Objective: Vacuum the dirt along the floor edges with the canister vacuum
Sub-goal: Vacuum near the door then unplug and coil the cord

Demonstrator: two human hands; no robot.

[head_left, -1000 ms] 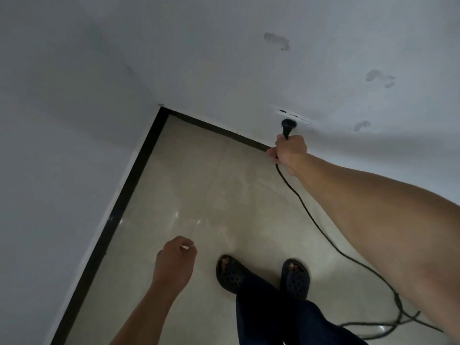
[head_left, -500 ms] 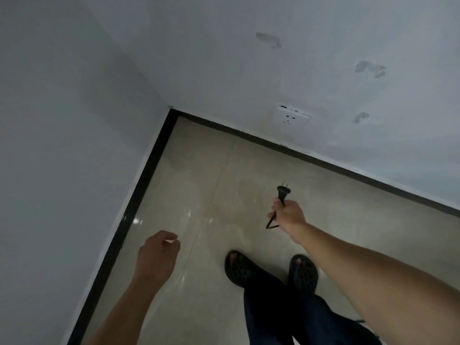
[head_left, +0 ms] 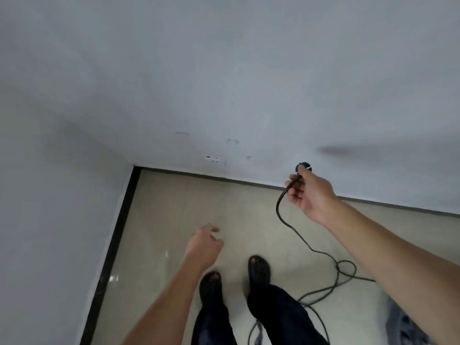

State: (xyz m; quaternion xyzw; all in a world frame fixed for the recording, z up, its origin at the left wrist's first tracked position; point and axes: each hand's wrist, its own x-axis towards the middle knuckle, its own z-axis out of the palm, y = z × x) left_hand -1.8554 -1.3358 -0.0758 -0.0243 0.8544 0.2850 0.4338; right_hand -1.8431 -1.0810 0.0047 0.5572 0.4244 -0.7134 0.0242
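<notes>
My left grip (head_left: 204, 247): fingers apart, empty, above the floor (head_left: 174, 207). Socket (head_left: 215, 159): low on the wall (head_left: 249, 95), near the corner. My right grip (head_left: 310, 192) pinches the light, limp cord (head_left: 281, 215) just behind its plug (head_left: 302, 167). I judge the rigid plug body the better hold.

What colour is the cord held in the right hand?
Black; the cord shows best in the head view.

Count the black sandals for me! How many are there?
2. The left sandal is on the tiled floor just below the left hand; the right sandal is beside it, nearer the black cord. Trouser legs cover their heels.
</notes>
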